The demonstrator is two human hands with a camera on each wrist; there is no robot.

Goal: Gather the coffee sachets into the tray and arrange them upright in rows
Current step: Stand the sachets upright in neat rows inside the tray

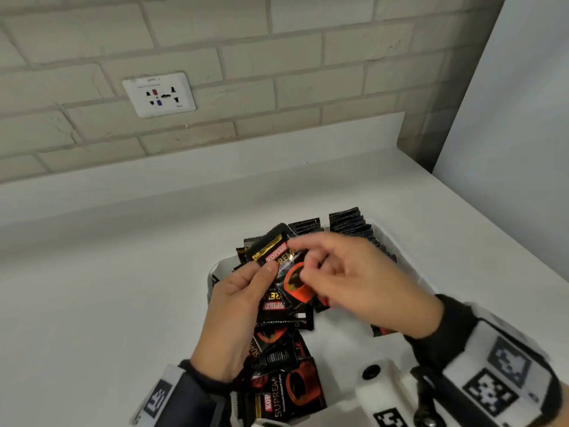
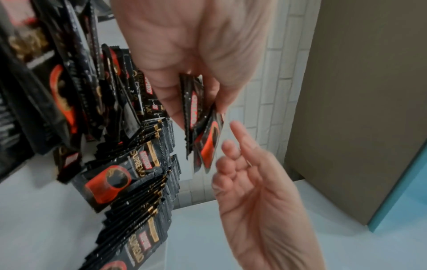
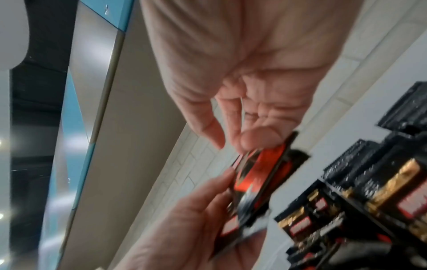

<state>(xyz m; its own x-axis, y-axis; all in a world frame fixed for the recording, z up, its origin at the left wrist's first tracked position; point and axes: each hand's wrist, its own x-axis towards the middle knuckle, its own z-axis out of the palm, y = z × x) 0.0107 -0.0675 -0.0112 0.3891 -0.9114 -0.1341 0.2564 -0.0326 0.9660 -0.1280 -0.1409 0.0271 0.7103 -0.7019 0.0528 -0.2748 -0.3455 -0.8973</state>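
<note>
Over the white tray (image 1: 219,266), my left hand (image 1: 261,282) grips a small stack of black Kopiko sachets (image 1: 288,285) between thumb and fingers. My right hand (image 1: 314,258) hovers just right of the stack, fingers loosely curled. One fingertip (image 3: 254,139) rests on the top sachet's edge, and its thumb stays off it. The left wrist view shows the held sachets (image 2: 201,131) fanned below my left palm (image 2: 184,54), with the right hand (image 2: 242,164) close beside them. Upright rows of sachets (image 1: 348,223) fill the tray's far end. Loose sachets (image 1: 283,383) lie flat at its near end.
The tray sits on a white counter (image 1: 107,272) against a brick wall with a socket plate (image 1: 159,94). A tall pale panel (image 1: 508,118) bounds the counter on the right. Bare tray floor (image 1: 341,331) shows below my right hand.
</note>
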